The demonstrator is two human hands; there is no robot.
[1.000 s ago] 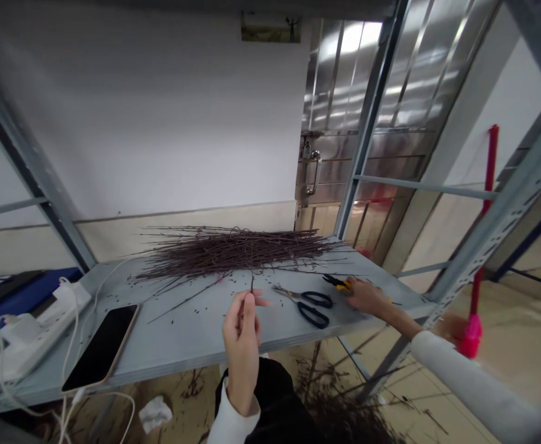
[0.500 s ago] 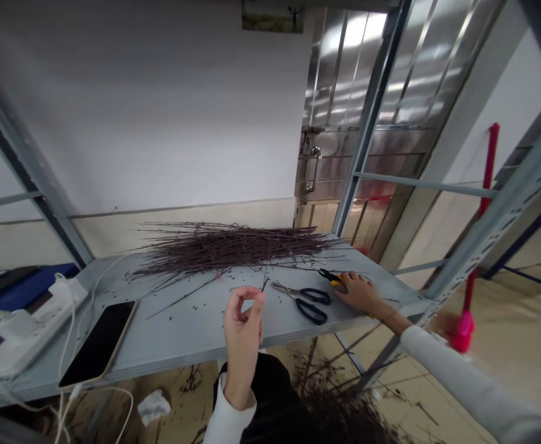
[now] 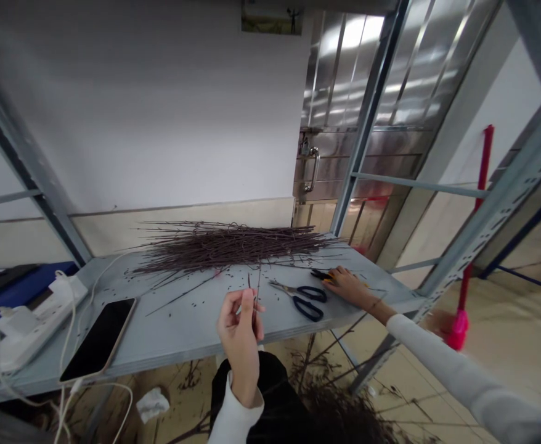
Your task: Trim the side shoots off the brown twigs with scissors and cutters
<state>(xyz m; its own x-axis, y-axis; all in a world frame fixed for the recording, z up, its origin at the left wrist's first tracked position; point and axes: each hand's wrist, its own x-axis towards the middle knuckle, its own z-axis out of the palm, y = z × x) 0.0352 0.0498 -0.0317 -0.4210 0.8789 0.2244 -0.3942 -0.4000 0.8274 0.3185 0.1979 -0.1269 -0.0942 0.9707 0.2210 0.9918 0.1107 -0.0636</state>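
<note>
My left hand [image 3: 240, 320] is closed in a pinch on a thin dark twig [image 3: 249, 281], just above the front edge of the grey shelf. On the right side of the shelf, my right hand [image 3: 350, 287] lies over the yellow handles of black-jawed pliers [image 3: 319, 274], its fingers curled on them. Between both hands rest scissors [image 3: 305, 296] with dark blue handles, their blades pointing left. Behind them stretches a large pile of dark brown twigs [image 3: 233, 246].
A phone [image 3: 98, 339], a white power strip [image 3: 34, 333] and cables occupy the left end. Small dark bits dot the shelf [image 3: 182, 333]. Metal uprights [image 3: 351, 172] frame it. More twigs [image 3: 339, 407] lie below, near a red-handled broom [image 3: 471, 259].
The twig in my left hand now points more upright, and that hand has turned slightly. My right hand has slid a little left over the handles, and the pliers have shifted left.
</note>
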